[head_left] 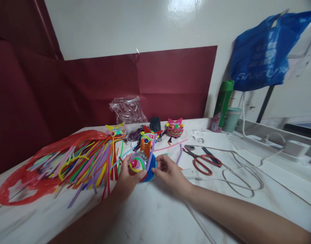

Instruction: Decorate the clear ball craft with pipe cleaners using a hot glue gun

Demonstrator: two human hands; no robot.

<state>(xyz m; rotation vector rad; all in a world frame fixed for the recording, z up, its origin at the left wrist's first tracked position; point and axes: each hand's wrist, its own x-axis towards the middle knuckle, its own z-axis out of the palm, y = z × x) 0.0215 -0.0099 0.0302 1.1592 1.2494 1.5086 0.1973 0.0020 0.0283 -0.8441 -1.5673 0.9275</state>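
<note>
Blue edging [152, 170] is pinched in our right grip [170, 173]; our left grip [126, 178] holds the round toy [138, 163], likely so it stays steady. Scissors [199, 157] lie near.

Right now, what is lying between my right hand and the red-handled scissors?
In the head view, a purple strip, a small orange piece and a white block-like thing lie between your right hand and the scissors.
</note>
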